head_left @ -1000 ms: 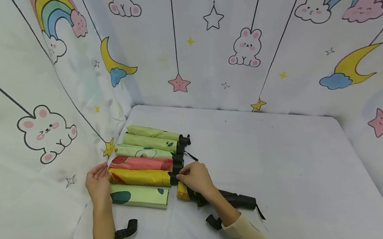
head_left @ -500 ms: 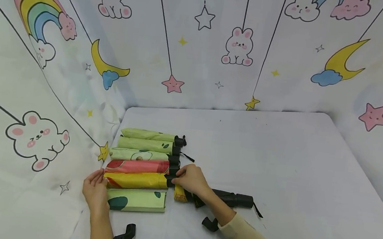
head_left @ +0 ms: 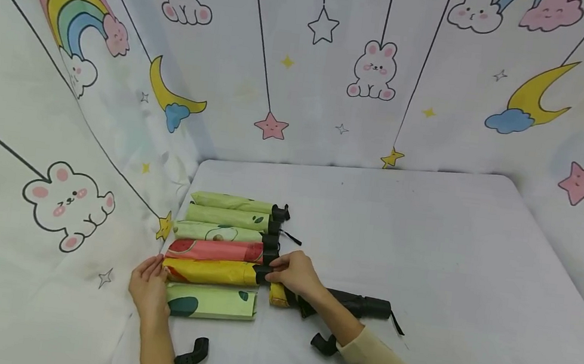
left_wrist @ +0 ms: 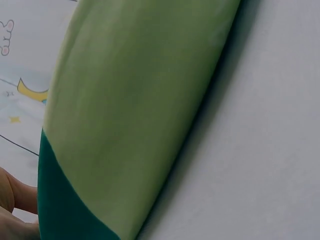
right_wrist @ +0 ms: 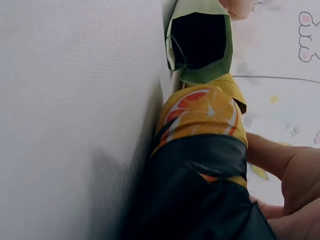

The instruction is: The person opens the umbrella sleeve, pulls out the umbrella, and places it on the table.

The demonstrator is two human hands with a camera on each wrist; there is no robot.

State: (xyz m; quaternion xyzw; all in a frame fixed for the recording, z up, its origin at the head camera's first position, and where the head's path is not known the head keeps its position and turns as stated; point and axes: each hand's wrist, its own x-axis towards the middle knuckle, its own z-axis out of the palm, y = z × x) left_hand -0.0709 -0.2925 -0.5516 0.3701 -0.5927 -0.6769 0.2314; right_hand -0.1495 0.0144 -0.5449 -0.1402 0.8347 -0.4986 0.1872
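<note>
A folded yellow umbrella (head_left: 211, 271) lies in a row of folded umbrellas on the white table. My left hand (head_left: 149, 286) holds its left end between thumb and fingers. At its black handle end, the fingertips of my right hand (head_left: 295, 271) pinch it. Just below lies a light green umbrella sleeve (head_left: 215, 303) with a dark green patch; the right wrist view shows its hollow end. Under my right forearm is a black folded umbrella (head_left: 372, 306) with orange-slice fabric (right_wrist: 207, 112) at one end. My forearm hides part of it.
Above the yellow umbrella lie a red watermelon-print umbrella (head_left: 219, 250), an avocado-print umbrella (head_left: 210, 232) and two more light green umbrellas, their black handles facing right. A patterned white curtain (head_left: 323, 101) stands behind and left of the table (head_left: 425, 245).
Both hands stay at the ends of the yellow umbrella. The head view shifts slightly and returns. The umbrella row shows no clear movement on the table.
</note>
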